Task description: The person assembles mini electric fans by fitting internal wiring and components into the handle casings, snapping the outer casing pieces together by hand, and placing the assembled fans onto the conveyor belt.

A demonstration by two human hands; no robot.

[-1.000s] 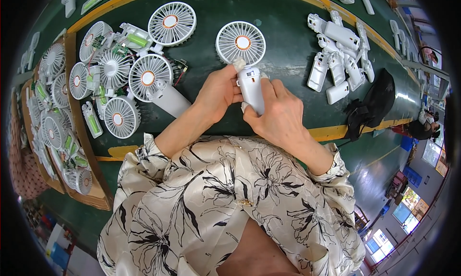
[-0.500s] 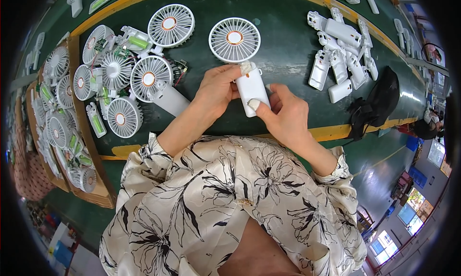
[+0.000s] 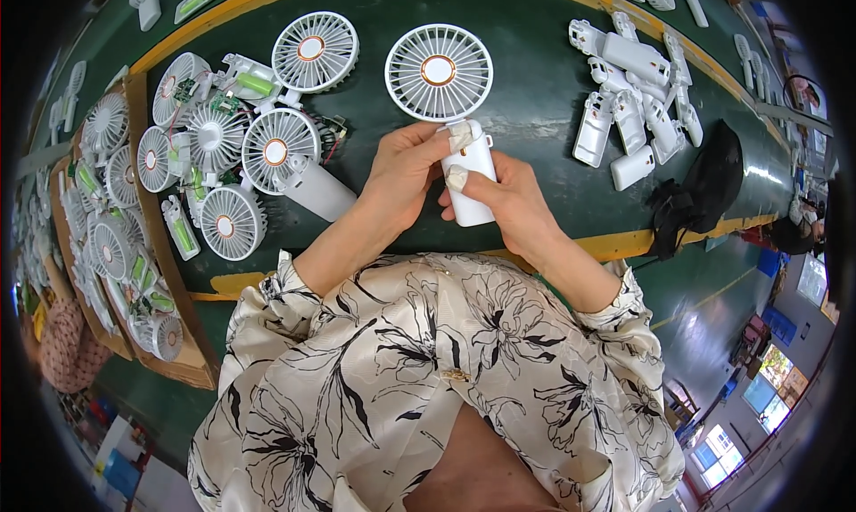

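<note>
The worktop (image 3: 535,75) is finished in green with a yellow edge band. At its left side a cardboard box (image 3: 183,307) is filled with white fan units. Beside the box, a cluster of fan assemblies (image 3: 215,129) is laid on the worktop; green cells and circuit boards are exposed in several of them. On the right, white handle shells (image 3: 631,129) are heaped together, and a black fabric item (image 3: 709,182) is placed near the front edge.

The white handheld fan (image 3: 441,89) is positioned centrally, in front of the torso, with its round head directed away and its handle (image 3: 477,164) toward the body. The upper handle is grasped by the fingers of the left hand (image 3: 406,169). The lower handle is grasped by the fingers of the right hand (image 3: 513,200), its thumb being laid across the front face. A white covering (image 3: 456,178) is fitted on the right thumb tip.
</note>
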